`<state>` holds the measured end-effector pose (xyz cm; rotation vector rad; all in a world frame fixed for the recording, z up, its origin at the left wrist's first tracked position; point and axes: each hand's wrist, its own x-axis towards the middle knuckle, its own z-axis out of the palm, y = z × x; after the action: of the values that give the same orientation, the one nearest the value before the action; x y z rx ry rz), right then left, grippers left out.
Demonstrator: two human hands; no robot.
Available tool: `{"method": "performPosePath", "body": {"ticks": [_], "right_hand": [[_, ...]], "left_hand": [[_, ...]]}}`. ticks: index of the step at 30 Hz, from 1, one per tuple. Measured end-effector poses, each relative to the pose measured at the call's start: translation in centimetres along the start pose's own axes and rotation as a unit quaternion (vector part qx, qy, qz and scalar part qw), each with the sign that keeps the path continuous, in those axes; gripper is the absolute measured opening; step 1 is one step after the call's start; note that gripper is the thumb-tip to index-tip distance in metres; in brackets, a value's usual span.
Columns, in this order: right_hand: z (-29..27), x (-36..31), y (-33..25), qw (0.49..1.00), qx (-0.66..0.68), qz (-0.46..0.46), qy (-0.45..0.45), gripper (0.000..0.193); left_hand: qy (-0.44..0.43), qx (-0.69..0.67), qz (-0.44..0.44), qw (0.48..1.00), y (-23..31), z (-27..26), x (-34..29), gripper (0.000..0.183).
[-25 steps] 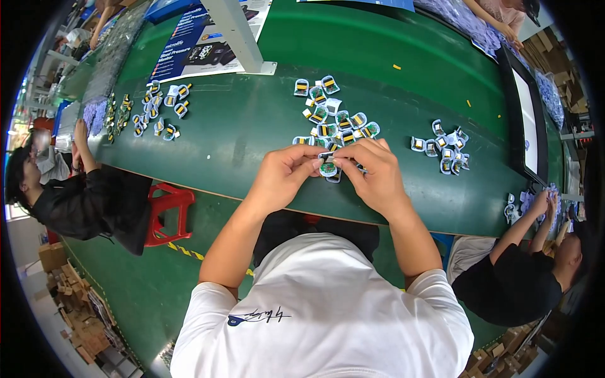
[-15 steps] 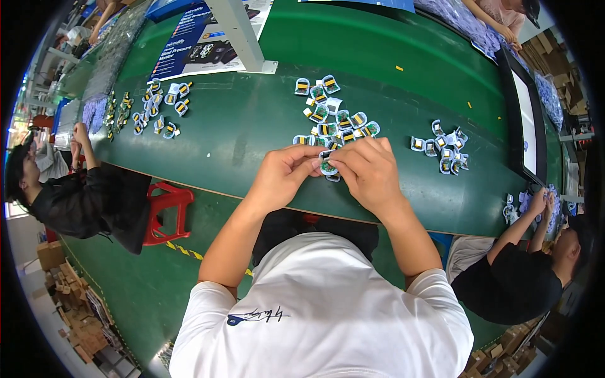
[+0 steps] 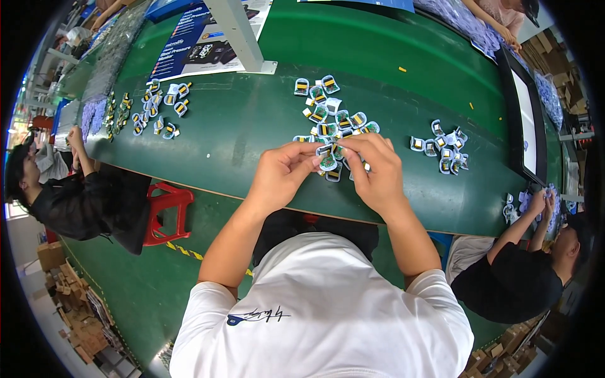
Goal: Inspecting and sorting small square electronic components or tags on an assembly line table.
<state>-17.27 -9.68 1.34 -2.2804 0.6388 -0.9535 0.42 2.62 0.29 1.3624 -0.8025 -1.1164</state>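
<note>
Over the near edge of the table, my left hand [image 3: 280, 170] pinches a small circuit board module [image 3: 328, 164] between thumb and fingers. The module has a green board in a pale, rounded casing, with a dark part at its top. My right hand [image 3: 376, 167] is closed at the module's upper right edge, thumb and forefinger coming together there. Its fingertips partly hide that edge. Just beyond my hands lies a loose cluster of similar modules [image 3: 326, 129], many showing a black and yellow part. A few more lie under and between my hands.
Other module groups lie on the green table [image 3: 252, 126], at right [image 3: 447, 151] and left [image 3: 151, 107]. A metal post [image 3: 236, 31] rises beyond, next to a printed poster [image 3: 189, 47]. A black-framed panel [image 3: 526, 120] stands at right. Co-workers sit at both sides; a red stool [image 3: 169, 211] is at left.
My right hand has shifted slightly up and right, its fingers moving from the module's lower part to its upper edge. The green board shows more now. My left hand stays nearly in place.
</note>
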Motion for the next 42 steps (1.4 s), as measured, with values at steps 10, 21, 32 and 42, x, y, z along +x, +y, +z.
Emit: {"method": "performPosePath", "body": {"ticks": [10,21,32,42], "right_hand": [[0.8,-1.3,-1.0,0.997,-0.041,-0.062,-0.019,0.029],[2.7,-1.8,-1.7,0.996,-0.049,-0.057,0.049,0.024],[4.7,-3.2,-2.5,0.991,0.098,0.034,0.09,0.025],[2.3,-4.6,-1.3,0.999,-0.013,-0.015,0.029,0.034]], "left_hand": [[0.062,0.111,0.141,0.982,0.0,0.8,0.0,0.024],[0.125,0.254,0.238,0.929,-0.5,1.7,-0.5,0.023],[0.191,0.283,0.361,0.868,-1.3,2.5,-0.7,0.027],[0.097,0.15,0.183,0.967,-2.5,1.7,-2.0,0.024]]}}
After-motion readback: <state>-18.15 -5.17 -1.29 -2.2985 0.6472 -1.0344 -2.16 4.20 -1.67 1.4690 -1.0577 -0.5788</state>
